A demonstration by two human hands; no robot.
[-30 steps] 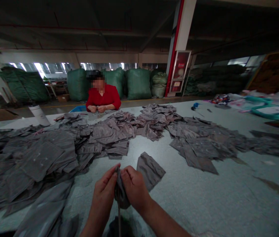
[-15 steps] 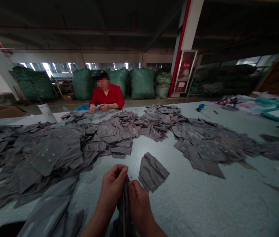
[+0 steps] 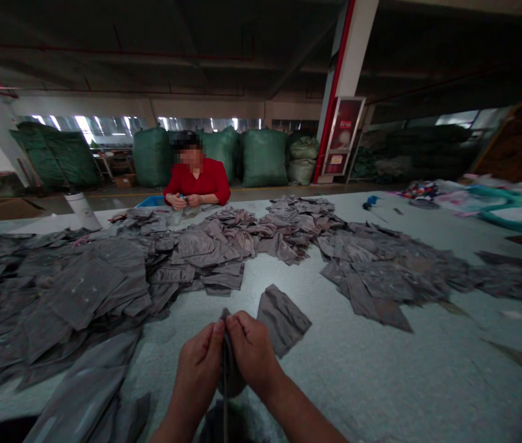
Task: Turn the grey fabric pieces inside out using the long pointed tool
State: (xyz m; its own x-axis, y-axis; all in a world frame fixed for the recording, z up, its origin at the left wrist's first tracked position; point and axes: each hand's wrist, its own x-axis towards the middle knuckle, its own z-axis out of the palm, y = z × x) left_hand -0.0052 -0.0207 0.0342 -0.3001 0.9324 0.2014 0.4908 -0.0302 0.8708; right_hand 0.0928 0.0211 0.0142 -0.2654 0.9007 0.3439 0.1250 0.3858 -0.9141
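Observation:
My left hand (image 3: pixel 197 368) and my right hand (image 3: pixel 255 352) are side by side, thumbs up, pinching the top of a grey fabric piece (image 3: pixel 232 376). The piece hangs folded between them, low over the near edge of the table. Along it runs a thin pale line (image 3: pixel 225 400), and I cannot tell if it is a cord or the cloth's edge. Just beyond my right hand a single grey fabric pouch (image 3: pixel 282 319) lies flat. To the left spreads a big heap of grey fabric pieces (image 3: pixel 90 280).
More grey pieces (image 3: pixel 381 264) are piled at the right and middle of the pale table (image 3: pixel 362 381). A white bottle (image 3: pixel 82 211) stands far left. Opposite sits a co-worker in a red top (image 3: pixel 199 183), hands on something small. Teal hoops (image 3: pixel 514 212) lie far right.
My right hand has moved up and slid to the fabric's top beside my left thumb. My left hand sits slightly lower and further left. The view has shifted slightly.

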